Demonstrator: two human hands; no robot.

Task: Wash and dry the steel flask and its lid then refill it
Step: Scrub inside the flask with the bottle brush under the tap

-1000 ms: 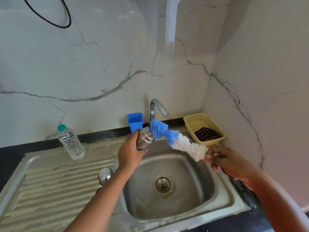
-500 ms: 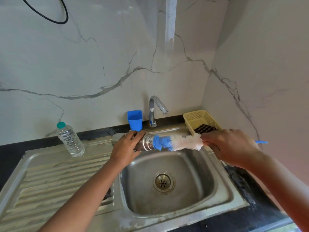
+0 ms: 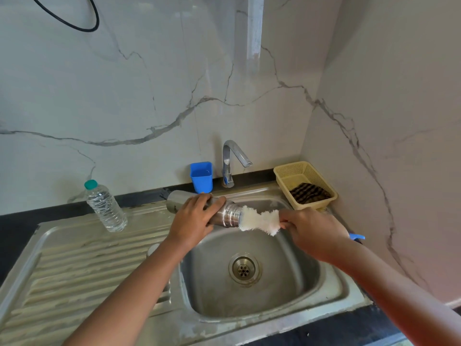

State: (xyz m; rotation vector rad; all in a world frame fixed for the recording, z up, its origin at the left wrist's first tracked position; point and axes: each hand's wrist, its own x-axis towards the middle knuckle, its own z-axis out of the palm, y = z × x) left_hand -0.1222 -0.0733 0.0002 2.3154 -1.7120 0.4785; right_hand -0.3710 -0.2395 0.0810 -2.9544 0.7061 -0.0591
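Observation:
The steel flask (image 3: 225, 214) lies nearly level above the sink basin (image 3: 287, 293), its open mouth pointing right. My left hand (image 3: 192, 218) grips its body. A bottle brush (image 3: 259, 220) is pushed into the mouth; only its white bristles show outside, the blue part is hidden inside. My right hand (image 3: 311, 229) grips the brush handle, whose blue end (image 3: 357, 237) sticks out behind my wrist. The flask's lid (image 3: 152, 249) peeks out beside my left forearm on the drainboard, mostly hidden.
A plastic water bottle (image 3: 106, 207) stands on the ribbed drainboard (image 3: 74, 265) at the left. A blue cup (image 3: 201, 177) and the tap (image 3: 233, 162) stand behind the sink. A yellow basket (image 3: 282, 171) with a dark striped cloth (image 3: 309, 193) sits at the back right corner.
The flask has tipped from tilted to nearly level. My right hand has pushed the brush further in, so the blue bristles are now inside the flask.

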